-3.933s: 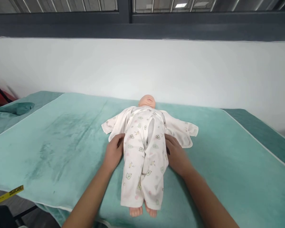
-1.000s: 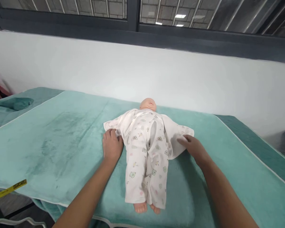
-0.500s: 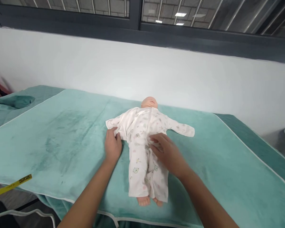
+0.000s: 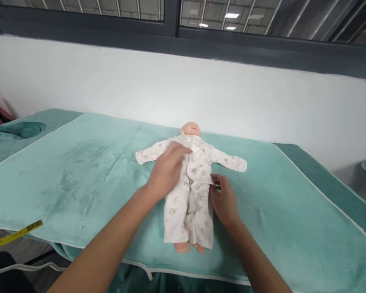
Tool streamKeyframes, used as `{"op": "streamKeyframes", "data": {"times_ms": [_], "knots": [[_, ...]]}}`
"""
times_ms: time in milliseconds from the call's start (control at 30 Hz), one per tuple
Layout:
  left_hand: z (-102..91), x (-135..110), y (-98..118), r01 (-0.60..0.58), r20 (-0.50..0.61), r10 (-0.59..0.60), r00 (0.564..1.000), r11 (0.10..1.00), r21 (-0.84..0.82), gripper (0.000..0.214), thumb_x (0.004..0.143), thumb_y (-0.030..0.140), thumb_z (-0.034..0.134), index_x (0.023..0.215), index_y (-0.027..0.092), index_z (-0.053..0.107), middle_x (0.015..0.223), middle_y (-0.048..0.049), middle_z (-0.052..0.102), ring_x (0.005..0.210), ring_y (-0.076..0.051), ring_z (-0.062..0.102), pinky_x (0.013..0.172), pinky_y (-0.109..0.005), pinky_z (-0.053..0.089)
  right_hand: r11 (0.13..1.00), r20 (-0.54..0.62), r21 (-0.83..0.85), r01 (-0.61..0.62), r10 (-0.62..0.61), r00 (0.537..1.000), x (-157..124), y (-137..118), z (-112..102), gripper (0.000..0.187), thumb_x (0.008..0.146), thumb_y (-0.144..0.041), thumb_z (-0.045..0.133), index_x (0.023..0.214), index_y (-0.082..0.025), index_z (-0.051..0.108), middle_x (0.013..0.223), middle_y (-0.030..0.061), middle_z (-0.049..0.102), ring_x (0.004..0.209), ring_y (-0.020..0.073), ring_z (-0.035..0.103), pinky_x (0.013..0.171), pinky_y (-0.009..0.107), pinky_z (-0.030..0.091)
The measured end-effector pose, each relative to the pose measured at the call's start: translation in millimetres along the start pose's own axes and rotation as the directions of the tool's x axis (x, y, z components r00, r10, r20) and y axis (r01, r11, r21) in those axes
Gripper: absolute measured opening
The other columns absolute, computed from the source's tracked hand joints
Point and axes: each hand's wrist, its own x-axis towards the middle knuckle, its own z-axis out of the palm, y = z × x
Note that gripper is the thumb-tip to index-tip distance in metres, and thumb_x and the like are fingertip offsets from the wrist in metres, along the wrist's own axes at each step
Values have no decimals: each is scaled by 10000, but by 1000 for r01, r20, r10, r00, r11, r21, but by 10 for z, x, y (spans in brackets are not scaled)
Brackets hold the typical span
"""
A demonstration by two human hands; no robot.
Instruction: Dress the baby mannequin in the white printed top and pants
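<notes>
A baby doll (image 4: 191,129) lies on its back, head toward the wall, arms spread and bare feet toward me. It wears a white printed baby top (image 4: 199,169) and matching trousers (image 4: 175,217). My left hand (image 4: 168,169), smeared by motion, is over the left side of the doll's chest and hides part of the top. At the lower right edge of the top, my right hand (image 4: 224,199) pinches the hem between thumb and fingers.
A teal plush cover (image 4: 94,195) with white piping lies under the doll. Behind it rises a white wall (image 4: 125,81) below a dark window frame (image 4: 183,42). A yellow strip (image 4: 15,235) and a pale cable (image 4: 27,267) are at lower left.
My left hand has moved from the top's left edge up over the chest. My right hand has gone from the doll's middle to the right hem, and the front flap now lies across to the right.
</notes>
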Motion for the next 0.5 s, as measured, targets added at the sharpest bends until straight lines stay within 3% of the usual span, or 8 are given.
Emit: {"op": "streamKeyframes", "data": {"times_ms": [67, 100, 167, 233, 267, 300, 367, 500], "knots": [[87, -124, 131, -124, 318, 124, 940, 992, -22, 431, 847, -14, 387, 1126, 245, 589, 1042, -42, 613, 950, -174, 584, 783, -296, 482, 1000, -18, 27, 2, -2, 1000, -7, 12, 5, 186, 888, -232, 441, 1039, -210, 548, 997, 78, 609, 897, 221, 591, 780, 385, 513], [130, -237, 162, -140, 389, 140, 910, 990, -28, 461, 839, -19, 386, 1157, 251, 581, 1062, -45, 618, 955, -179, 588, 783, -304, 485, 1000, -32, 24, 18, -17, 999, -27, 22, -5, 147, 886, -236, 447, 990, -209, 547, 951, 68, 600, 865, 214, 584, 762, 371, 506], [186, -522, 152, -89, 332, 98, 938, 995, -42, 477, 846, -13, 383, 1205, 249, 555, 1121, -58, 613, 1013, -187, 582, 838, -326, 486, 997, -45, -10, 75, -76, 996, -93, 41, -40, 84, 887, -242, 456, 909, -211, 531, 873, 48, 568, 794, 196, 562, 723, 342, 486], [196, -812, 72, 51, 96, -48, 994, 998, -32, 461, 850, -14, 362, 1186, 237, 552, 1160, -75, 590, 1092, -196, 556, 915, -358, 472, 989, 5, -52, 137, -137, 991, -169, 49, -79, 77, 896, -229, 443, 882, -213, 518, 844, 38, 545, 744, 178, 538, 692, 319, 460], [189, -934, 18, 149, -15, -149, 989, 989, -3, 431, 854, -4, 365, 1157, 232, 559, 1158, -78, 582, 1102, -200, 547, 936, -372, 463, 985, 49, -69, 159, -156, 987, -200, 47, -95, 89, 903, -220, 430, 883, -213, 516, 848, 38, 544, 730, 172, 531, 682, 312, 448], [180, -1031, -39, 250, -87, -247, 965, 968, 21, 392, 859, 18, 384, 1139, 225, 562, 1146, -80, 579, 1105, -208, 541, 944, -385, 459, 982, 93, -79, 172, -165, 982, -224, 42, -106, 100, 909, -214, 419, 891, -213, 518, 860, 40, 548, 723, 167, 527, 675, 308, 439], [166, -1142, -144, 429, -111, -424, 899, 903, 21, 327, 870, 91, 445, 1155, 212, 551, 1139, -86, 573, 1074, -215, 552, 909, -381, 476, 982, 137, -81, 168, -156, 978, -250, 29, -120, 102, 915, -222, 421, 909, -211, 522, 886, 45, 556, 726, 164, 530, 671, 302, 431], [179, -1086, -252, 626, 47, -624, 780, 778, -50, 323, 876, 251, 522, 1195, 206, 545, 1134, -74, 607, 978, -205, 593, 843, -355, 487, 997, 109, 1, 77, -76, 991, -245, 27, -127, 114, 907, -310, 477, 924, -210, 528, 867, 33, 565, 739, 166, 547, 681, 299, 449]]}}
